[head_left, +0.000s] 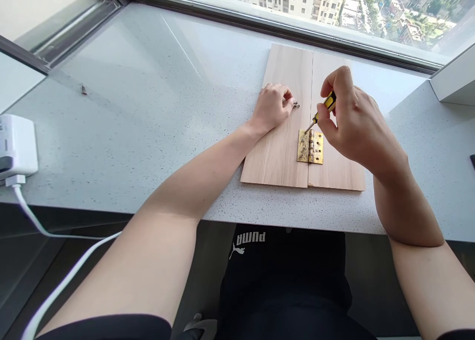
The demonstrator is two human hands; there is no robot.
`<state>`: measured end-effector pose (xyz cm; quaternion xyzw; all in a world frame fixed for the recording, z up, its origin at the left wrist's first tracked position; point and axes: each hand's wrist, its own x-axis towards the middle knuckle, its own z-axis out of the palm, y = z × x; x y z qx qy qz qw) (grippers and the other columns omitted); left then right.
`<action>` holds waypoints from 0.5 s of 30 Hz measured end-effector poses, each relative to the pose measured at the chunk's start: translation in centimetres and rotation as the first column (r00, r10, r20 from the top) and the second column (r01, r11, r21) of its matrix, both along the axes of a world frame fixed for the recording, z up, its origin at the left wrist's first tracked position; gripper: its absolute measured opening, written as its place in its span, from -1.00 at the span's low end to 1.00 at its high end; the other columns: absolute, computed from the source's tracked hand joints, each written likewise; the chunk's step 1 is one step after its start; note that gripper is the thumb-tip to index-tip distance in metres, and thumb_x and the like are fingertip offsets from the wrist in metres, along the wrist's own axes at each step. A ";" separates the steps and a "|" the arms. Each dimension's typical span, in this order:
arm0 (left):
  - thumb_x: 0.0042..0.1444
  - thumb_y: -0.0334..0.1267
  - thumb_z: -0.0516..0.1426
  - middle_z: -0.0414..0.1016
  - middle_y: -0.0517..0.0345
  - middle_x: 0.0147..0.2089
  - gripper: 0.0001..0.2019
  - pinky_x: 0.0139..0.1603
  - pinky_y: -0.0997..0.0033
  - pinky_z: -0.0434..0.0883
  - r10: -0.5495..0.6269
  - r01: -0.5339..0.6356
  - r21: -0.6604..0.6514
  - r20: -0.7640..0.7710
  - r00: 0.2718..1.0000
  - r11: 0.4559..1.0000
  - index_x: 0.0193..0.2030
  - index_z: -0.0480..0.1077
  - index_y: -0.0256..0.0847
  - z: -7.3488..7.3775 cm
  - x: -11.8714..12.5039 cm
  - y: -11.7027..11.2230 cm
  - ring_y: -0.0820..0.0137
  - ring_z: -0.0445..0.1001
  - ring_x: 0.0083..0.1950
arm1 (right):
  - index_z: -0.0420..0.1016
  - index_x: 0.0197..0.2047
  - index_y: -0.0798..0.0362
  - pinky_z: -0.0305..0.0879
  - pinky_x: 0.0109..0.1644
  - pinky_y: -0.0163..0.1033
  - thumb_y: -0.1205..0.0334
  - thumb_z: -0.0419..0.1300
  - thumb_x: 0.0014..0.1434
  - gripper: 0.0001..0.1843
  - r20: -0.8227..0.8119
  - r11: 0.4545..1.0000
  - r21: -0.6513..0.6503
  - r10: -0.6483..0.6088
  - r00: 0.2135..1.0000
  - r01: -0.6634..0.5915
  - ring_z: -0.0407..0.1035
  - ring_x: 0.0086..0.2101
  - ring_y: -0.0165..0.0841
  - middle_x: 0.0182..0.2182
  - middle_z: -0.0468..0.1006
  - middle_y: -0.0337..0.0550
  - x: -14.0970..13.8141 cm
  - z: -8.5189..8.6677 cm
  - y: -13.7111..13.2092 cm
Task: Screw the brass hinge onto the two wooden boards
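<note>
My right hand (356,120) is closed round the yellow and black handle of a screwdriver (330,101), which slants down to the left. Its tip meets the upper part of the left leaf of a brass hinge (310,147). The hinge lies open flat across the seam between two light wooden boards, the left board (285,72) and the right board (339,174). Dark holes show in its right leaf. Resting on the left board, my left hand (273,105) has its fingers pinched at some small metal screws (296,104); how many is hard to make out.
The boards lie on a speckled white windowsill counter (148,107) beside a window frame (260,25). A white charger (18,144) with a white cable (31,216) stands at the left edge. A small brownish object (83,90) lies at the far left.
</note>
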<state>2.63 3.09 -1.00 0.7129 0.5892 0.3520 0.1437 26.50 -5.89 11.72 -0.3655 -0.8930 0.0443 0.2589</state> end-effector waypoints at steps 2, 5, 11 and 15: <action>0.53 0.00 0.27 0.69 -0.07 -0.03 -0.86 0.53 -0.28 0.46 -0.007 0.007 0.003 -0.003 1.000 1.000 0.04 0.59 0.07 -0.1 -0.1 0.1 -0.10 0.59 0.25 | 0.37 0.21 -0.19 0.53 -0.04 0.13 -0.01 0.08 0.73 -0.85 -0.005 0.999 0.036 0.009 1.000 -0.009 0.55 -0.19 -0.02 -0.13 0.63 -0.04 -0.2 -0.2 0.0; 0.54 -0.03 0.29 0.68 -0.08 -0.01 -0.86 0.51 -0.25 0.48 -0.011 0.011 0.004 -0.006 1.000 1.000 -0.01 0.57 0.02 -0.3 -0.2 0.1 -0.10 0.61 0.27 | 0.40 0.15 -0.17 0.50 -0.06 0.09 -0.15 0.05 0.76 -0.73 -0.030 0.996 0.089 -0.016 0.999 0.018 0.54 -0.16 -0.03 -0.10 0.62 -0.02 -0.4 -0.6 0.2; 0.55 -0.16 0.28 0.67 -0.07 -0.01 -0.86 0.52 -0.23 0.47 0.017 -0.017 0.008 -0.016 1.000 1.000 -0.11 0.51 -0.02 -0.5 -0.2 0.3 -0.10 0.64 0.27 | 0.48 -0.01 -0.13 0.43 -0.06 0.05 -0.08 0.05 0.78 -0.67 -0.008 0.995 0.056 -0.088 0.996 0.088 0.52 -0.19 -0.06 -0.18 0.59 -0.02 -0.4 -0.4 0.4; 0.54 -0.17 0.27 0.68 -0.07 0.00 -0.89 0.50 -0.27 0.46 0.012 -0.012 0.020 -0.013 1.000 1.000 -0.11 0.54 0.00 -0.7 -0.2 0.5 -0.07 0.63 0.22 | 0.48 0.13 -0.15 0.48 0.03 0.12 0.17 0.00 0.74 -0.78 0.000 0.994 0.112 -0.009 1.000 0.009 0.54 -0.08 -0.01 0.01 0.66 0.06 -0.5 -0.3 0.0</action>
